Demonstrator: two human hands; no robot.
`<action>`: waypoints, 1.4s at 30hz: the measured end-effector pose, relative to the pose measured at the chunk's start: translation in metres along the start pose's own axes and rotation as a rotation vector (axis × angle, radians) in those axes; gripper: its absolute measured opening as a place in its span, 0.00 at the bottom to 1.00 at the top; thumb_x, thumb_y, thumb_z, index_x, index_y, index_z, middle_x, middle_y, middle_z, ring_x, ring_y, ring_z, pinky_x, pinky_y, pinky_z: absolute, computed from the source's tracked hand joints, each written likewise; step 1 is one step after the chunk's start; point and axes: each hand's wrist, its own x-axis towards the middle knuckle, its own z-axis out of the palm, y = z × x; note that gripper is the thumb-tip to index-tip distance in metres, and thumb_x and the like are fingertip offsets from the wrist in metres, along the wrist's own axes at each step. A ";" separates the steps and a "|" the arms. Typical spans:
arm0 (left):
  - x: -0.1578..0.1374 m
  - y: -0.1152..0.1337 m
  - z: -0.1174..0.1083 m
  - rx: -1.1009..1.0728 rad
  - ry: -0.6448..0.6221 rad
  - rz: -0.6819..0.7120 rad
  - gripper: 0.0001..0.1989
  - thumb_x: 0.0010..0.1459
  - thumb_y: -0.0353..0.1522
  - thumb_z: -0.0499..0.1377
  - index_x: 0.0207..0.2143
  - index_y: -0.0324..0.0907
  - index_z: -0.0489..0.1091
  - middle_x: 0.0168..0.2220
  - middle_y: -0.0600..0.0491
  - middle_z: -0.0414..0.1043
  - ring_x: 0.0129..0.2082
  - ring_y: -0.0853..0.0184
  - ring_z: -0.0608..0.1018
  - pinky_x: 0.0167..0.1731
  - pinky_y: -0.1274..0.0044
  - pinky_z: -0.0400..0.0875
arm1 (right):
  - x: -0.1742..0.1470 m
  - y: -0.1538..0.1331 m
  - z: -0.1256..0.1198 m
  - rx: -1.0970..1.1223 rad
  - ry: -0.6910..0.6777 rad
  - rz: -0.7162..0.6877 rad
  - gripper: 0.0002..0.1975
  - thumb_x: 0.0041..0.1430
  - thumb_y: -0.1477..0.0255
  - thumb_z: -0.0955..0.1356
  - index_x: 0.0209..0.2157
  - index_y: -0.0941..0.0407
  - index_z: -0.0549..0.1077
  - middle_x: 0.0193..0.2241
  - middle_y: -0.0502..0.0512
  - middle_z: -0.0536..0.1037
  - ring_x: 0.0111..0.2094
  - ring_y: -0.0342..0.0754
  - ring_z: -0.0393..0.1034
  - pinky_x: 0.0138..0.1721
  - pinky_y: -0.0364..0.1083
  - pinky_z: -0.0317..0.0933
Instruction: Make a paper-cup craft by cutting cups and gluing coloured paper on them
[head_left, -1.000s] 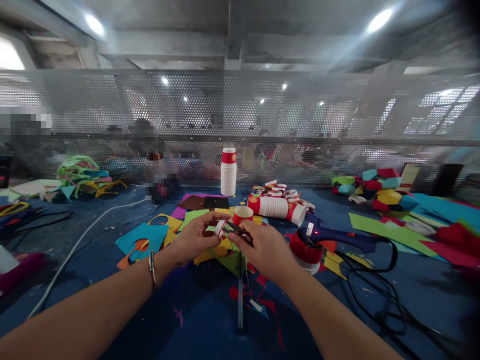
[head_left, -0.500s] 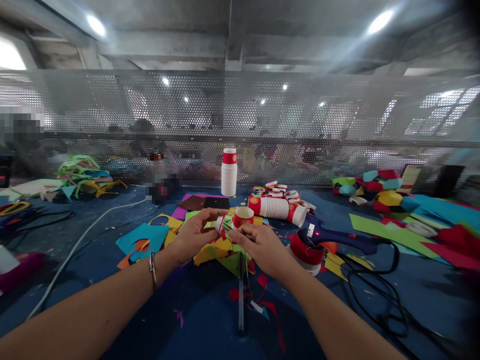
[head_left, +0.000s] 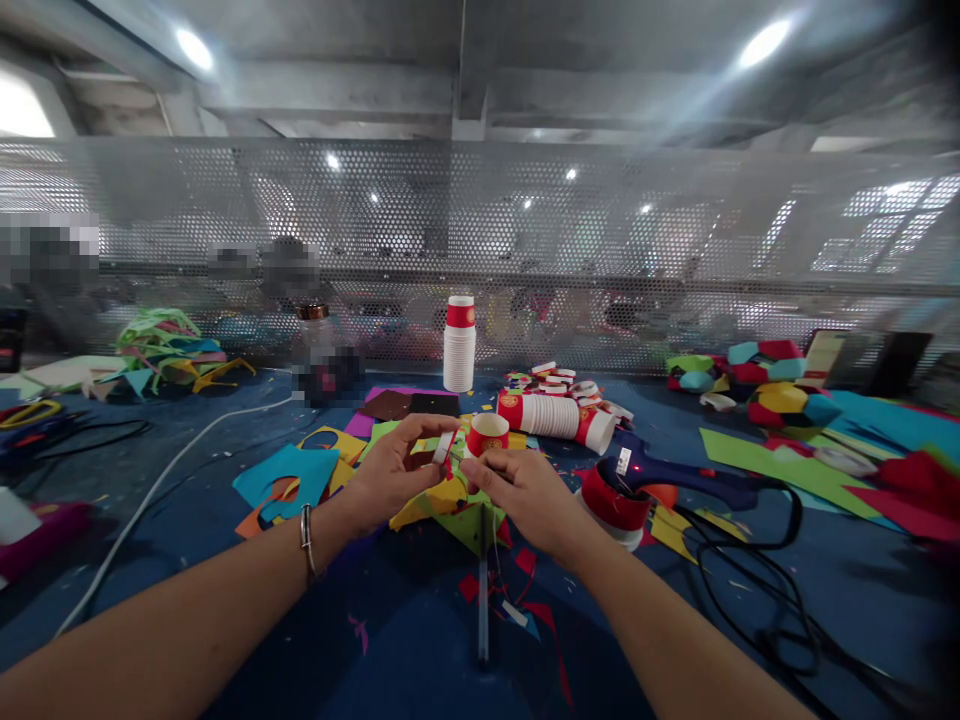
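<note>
Where looser before, right hand (head_left: 536,500) tighter.

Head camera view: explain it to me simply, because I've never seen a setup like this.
No machine here: everything is done bare-handed, seen from a camera worn on the head, looking forward and down. The left grip holds a small red-and-white piece. The right grip is close beside it; whether it holds anything can't be made out. On the blue table are coloured paper scraps, an upright cup stack, another stack lying on its side and a blue corded tool.
</note>
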 end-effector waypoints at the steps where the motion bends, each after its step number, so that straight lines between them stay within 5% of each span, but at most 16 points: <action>1: 0.000 0.001 0.000 0.007 0.003 0.002 0.22 0.56 0.28 0.64 0.53 0.46 0.69 0.55 0.49 0.69 0.53 0.61 0.73 0.53 0.69 0.69 | 0.000 0.000 0.000 -0.001 -0.004 0.002 0.19 0.67 0.61 0.64 0.25 0.57 0.71 0.21 0.48 0.65 0.25 0.42 0.57 0.28 0.45 0.49; 19: 0.003 0.004 -0.001 0.063 0.090 0.051 0.22 0.55 0.29 0.64 0.52 0.41 0.65 0.52 0.45 0.68 0.54 0.58 0.72 0.49 0.69 0.72 | -0.001 0.001 -0.001 0.088 -0.040 0.103 0.22 0.66 0.56 0.64 0.25 0.56 0.71 0.16 0.44 0.56 0.19 0.40 0.48 0.22 0.44 0.42; 42: 0.000 0.009 0.004 0.133 0.030 0.125 0.24 0.53 0.24 0.60 0.53 0.42 0.66 0.52 0.47 0.69 0.53 0.61 0.74 0.55 0.67 0.70 | 0.001 0.006 0.001 0.262 -0.069 0.166 0.23 0.65 0.53 0.65 0.25 0.56 0.69 0.17 0.43 0.55 0.20 0.39 0.46 0.22 0.43 0.41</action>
